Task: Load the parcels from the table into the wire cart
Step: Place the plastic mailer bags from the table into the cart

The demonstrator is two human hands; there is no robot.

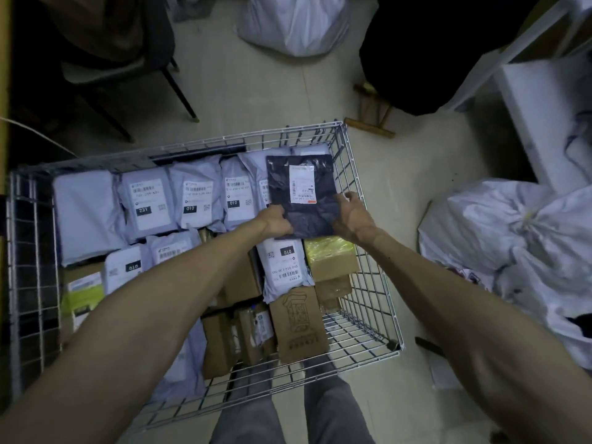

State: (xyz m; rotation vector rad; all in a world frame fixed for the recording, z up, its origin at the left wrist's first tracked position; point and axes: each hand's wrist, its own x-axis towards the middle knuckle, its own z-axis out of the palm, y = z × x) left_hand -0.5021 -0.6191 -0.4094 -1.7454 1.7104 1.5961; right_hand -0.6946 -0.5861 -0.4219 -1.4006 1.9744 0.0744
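Fingers (278, 210) of the left hand (276, 222) curl closed around the lower left edge of a flat black plastic mailer bag with a white shipping label (302, 195), and the right hand (351, 216) clamps the bag's lower right edge, thumb on top. Both hands hold this parcel tilted above the far right corner of the silver wire-mesh cart (365, 219), its top edge close to the cart's far wall. Inside the cart, a row of pale grey plastic mailer bags with white barcode labels (195, 195) stands along the far wall, to the left of the black parcel. Just below the black parcel another grey mailer marked "010" (286, 267) lies flat, and beside it, against the cart's right wall, sits a brown cardboard box with yellow tape (331, 256). More brown cardboard boxes (299, 318) fill the cart's near middle. Outside the cart's right wall, large white plastic sacks (512, 238) are heaped on the pale floor (256, 100); another white sack (294, 24) lies beyond the cart's far wall.
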